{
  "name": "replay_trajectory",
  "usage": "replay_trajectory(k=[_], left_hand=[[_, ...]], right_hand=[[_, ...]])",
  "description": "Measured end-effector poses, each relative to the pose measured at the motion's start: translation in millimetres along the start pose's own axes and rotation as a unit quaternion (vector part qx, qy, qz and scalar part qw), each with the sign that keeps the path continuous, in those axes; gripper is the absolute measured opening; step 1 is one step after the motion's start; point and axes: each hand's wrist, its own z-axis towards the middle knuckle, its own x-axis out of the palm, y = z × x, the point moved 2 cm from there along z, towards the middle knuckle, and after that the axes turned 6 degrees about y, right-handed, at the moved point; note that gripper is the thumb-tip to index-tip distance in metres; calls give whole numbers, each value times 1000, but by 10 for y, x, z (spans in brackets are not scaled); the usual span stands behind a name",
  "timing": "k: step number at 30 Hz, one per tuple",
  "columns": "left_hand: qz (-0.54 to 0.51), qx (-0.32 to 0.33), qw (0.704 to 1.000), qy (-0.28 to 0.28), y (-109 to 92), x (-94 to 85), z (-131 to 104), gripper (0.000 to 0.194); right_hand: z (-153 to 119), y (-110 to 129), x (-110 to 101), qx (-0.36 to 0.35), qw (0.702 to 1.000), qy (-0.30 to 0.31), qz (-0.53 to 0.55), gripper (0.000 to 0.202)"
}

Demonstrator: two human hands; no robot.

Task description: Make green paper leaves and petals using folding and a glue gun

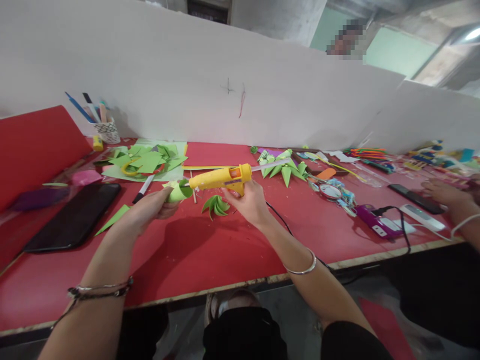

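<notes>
My left hand (152, 207) is closed on a curled light green paper piece (179, 192). A yellow glue gun (219, 178) is gripped in my right hand (249, 202), its nozzle pointing left at the green paper, with a clear glue stick (270, 164) out of its back end. Whether nozzle and paper touch, I cannot tell. Beneath the gun, a fanned green paper shape (215, 205) lies on the red table (210, 255). Cut green leaf shapes (148, 161) are heaped behind my left hand, and folded green pieces (286, 172) lie beyond my right hand.
At left are a black tablet (75, 217) and a pen cup (107, 131). To the right lie a purple power socket (378, 222), a dark phone (416, 198) and a white device (422, 216). Another person's hands (448, 194) are at the far right. A white partition (168, 80) stands behind.
</notes>
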Motion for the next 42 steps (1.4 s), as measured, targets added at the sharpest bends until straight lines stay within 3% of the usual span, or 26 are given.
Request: replay_trajectory(k=[21, 42], left_hand=[[9, -22, 999, -44, 8, -33, -14, 32], [-22, -41, 985, -165, -55, -81, 70, 24]], right_hand=[[12, -47, 21, 13, 994, 46, -96, 27], [33, -48, -16, 14, 982, 79, -173, 32]])
